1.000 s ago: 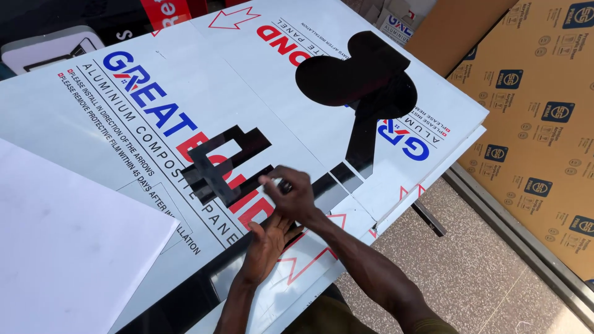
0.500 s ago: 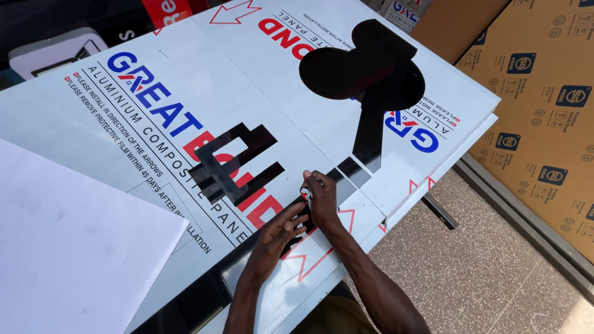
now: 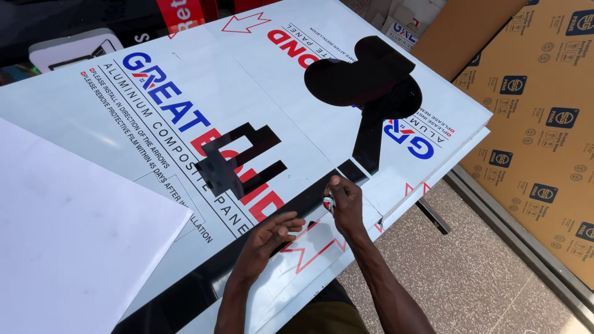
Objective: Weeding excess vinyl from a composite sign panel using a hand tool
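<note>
I kept my left hand (image 3: 272,234) flat and open on the white panel (image 3: 204,105) beside the black strip (image 3: 260,247), while my right hand (image 3: 344,201) fingers pinched the film edge (image 3: 329,201), which wanted a slow, low pull.

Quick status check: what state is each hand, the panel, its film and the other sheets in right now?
Left hand: flat on the panel, fingers spread.
Right hand: pinching a small piece of film at the black strip.
White composite panel: lying flat, film partly peeled.
Black peeled strip: bare, glossy.
Plain white sheet: lying over the panel's left end.
Brown cardboard sheets: leaning, untouched.
</note>
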